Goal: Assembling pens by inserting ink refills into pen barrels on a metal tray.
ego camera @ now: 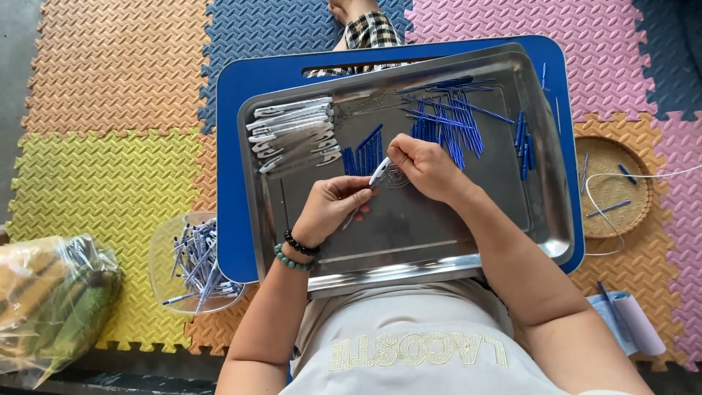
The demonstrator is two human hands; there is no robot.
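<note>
Hands: left hand [330, 207] and right hand [426, 167] close together over the middle of the steel tray [409, 241], both pinched on one white pen barrel [379, 172].
Left hand grip: fingers curled round the lower end of the barrel; dark bead bracelet [301, 244] and green bead bracelet [289, 259] at the wrist.
Right hand grip: fingertips closed on the upper end of the barrel.
Barrel axis: slanted, lower-left to upper-right, running from the left hand up into the right.
Far left: clear plastic bag [55, 300] with yellow and green contents, lying on the foam mat [102, 168].
Left of tray: clear bowl [191, 263] with loose blue refills and pen parts, nearer the left hand.
Tray, upper left: row of white pen barrels [294, 135], stacked side by side, long axes roughly left-right.
Tray, centre: short bundle of blue refills [364, 157], just above the left hand and touching neither hand.
Tray, upper right: loose heap of blue refills [446, 117], mostly upright in view, just beyond the right hand and nearer it than the left.
Under tray: blue board [230, 183].
Right: woven basket [610, 186] with a few blue pieces and a white cord across it.
Far right, low: pale blue packet [629, 322] on the mat.
</note>
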